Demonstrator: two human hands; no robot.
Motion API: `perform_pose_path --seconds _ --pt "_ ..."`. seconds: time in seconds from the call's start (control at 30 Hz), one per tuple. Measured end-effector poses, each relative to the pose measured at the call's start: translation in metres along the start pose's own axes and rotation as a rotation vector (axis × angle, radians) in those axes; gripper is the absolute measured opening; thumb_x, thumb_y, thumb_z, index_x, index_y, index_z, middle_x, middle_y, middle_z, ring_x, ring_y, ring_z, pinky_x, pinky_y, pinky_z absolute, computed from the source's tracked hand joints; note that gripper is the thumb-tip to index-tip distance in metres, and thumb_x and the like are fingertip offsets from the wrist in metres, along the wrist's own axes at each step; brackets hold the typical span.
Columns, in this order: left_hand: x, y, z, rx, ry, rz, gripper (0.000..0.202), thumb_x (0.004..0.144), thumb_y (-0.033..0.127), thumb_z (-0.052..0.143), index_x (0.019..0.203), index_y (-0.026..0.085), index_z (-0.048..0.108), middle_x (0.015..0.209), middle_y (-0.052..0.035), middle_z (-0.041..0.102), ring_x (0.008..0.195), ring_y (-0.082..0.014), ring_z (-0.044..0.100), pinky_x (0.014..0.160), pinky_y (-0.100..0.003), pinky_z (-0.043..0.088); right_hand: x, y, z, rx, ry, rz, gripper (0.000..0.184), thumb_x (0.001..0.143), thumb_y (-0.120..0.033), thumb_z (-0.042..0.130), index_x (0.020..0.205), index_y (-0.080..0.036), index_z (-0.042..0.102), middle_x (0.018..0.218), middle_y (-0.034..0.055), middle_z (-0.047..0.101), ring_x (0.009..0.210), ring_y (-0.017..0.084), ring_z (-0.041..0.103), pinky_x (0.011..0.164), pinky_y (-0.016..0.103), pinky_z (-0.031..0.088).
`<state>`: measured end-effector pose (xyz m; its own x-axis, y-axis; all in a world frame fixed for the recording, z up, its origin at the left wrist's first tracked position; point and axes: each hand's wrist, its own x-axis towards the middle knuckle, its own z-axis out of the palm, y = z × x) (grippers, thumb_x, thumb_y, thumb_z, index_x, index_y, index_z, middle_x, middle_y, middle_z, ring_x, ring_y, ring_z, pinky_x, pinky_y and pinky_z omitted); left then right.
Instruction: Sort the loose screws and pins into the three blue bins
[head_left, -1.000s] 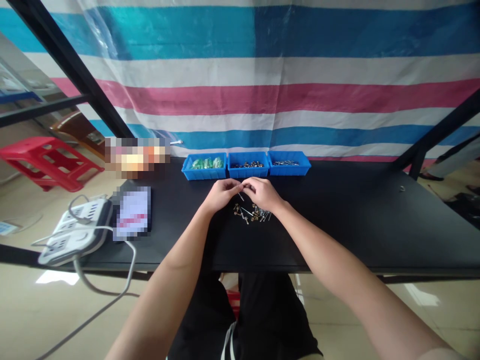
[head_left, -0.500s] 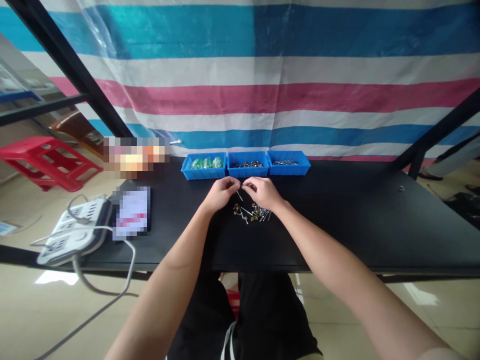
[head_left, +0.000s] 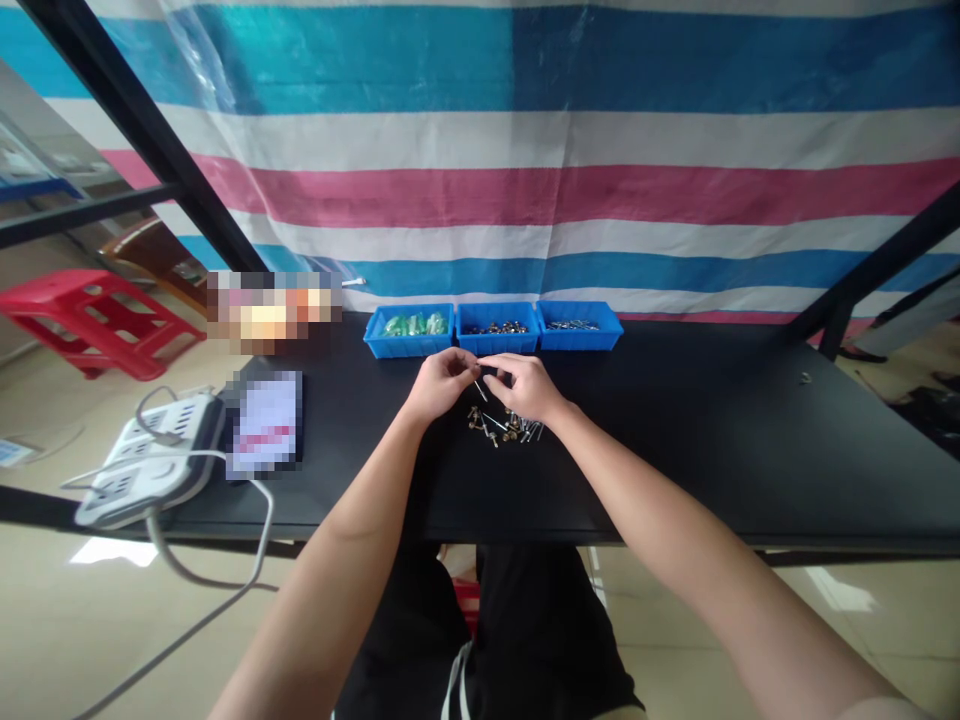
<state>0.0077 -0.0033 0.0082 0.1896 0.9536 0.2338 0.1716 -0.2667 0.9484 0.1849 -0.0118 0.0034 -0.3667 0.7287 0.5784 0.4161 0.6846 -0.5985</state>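
Observation:
My left hand (head_left: 444, 384) is closed in a pinch on a screw, whose thin silver shank (head_left: 481, 392) points down and to the right from the fingertips. Its upper end is hidden by my fingers. Close by on the right, my right hand (head_left: 527, 386) has its thumb and index finger apart, the index fingertip reaching to the left fingertips. Below both hands lies a loose pile of silver screws (head_left: 531, 430), several with brass-coloured pieces (head_left: 510, 434) on or among them.
Behind my hands stand three blue bins in a row: one with green-and-clear packets (head_left: 414, 325), one with brass-coloured parts (head_left: 495, 328), one with silver screws (head_left: 574, 325). On the left are a white power strip (head_left: 142, 470) with cables and a blurred flat item (head_left: 264, 425) on the black table (head_left: 712, 430).
My right thumb and index finger have parted from their pinch, the index finger stretching left. My left hand keeps its hold on the screw in nearly the same place.

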Motion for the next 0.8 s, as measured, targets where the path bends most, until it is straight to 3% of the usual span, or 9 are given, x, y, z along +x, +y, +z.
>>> perform_pose_path --seconds 0.13,0.3,0.43,0.6,0.8 --pt "0.002 -0.003 0.001 -0.031 0.026 0.002 0.029 0.065 0.031 0.070 0.086 0.015 0.058 0.074 -0.0001 0.062 0.070 -0.0136 0.058 0.072 -0.030 0.045 -0.001 0.003 0.001 -0.019 -0.017 -0.004 0.032 0.081 -0.024 0.057 0.110 -0.016 0.069 0.100 0.0071 0.071 0.073 0.015 0.063 0.073 0.029 0.052" --pt "0.005 -0.012 -0.001 0.000 0.138 0.016 0.034 0.067 0.029 0.067 0.097 0.016 0.055 0.076 -0.0001 0.065 0.073 -0.0147 0.060 0.077 -0.031 0.046 0.002 0.012 -0.002 -0.158 0.005 -0.059 0.038 0.083 -0.024 0.054 0.119 -0.019 0.065 0.118 0.0058 0.067 0.104 0.021 0.060 0.093 0.039 0.047" --pt "0.007 -0.019 -0.004 0.078 0.258 0.022 0.031 0.069 0.029 0.065 0.096 0.017 0.057 0.077 -0.0005 0.066 0.074 -0.0153 0.060 0.077 -0.030 0.045 0.006 0.020 -0.010 -0.409 0.000 0.047 0.054 0.083 -0.027 0.052 0.136 -0.019 0.050 0.139 0.0057 0.052 0.119 0.028 0.046 0.099 0.048 0.040" --pt "0.008 -0.020 -0.004 0.104 0.258 0.016 0.029 0.069 0.031 0.064 0.094 0.017 0.059 0.077 -0.0003 0.065 0.073 -0.0153 0.059 0.075 -0.030 0.045 0.009 0.025 -0.015 -0.630 -0.079 0.219 0.070 0.085 -0.038 0.049 0.148 -0.017 0.028 0.154 0.0072 0.028 0.125 0.038 0.031 0.094 0.055 0.036" --pt "0.008 -0.020 -0.003 0.119 0.246 0.002 0.028 0.069 0.032 0.064 0.092 0.017 0.061 0.077 -0.0014 0.065 0.073 -0.0162 0.059 0.076 -0.031 0.045 0.012 0.028 -0.012 -0.700 -0.155 0.274 0.072 0.086 -0.046 0.047 0.148 -0.017 0.026 0.156 0.0077 0.023 0.130 0.040 0.023 0.097 0.058 0.031"
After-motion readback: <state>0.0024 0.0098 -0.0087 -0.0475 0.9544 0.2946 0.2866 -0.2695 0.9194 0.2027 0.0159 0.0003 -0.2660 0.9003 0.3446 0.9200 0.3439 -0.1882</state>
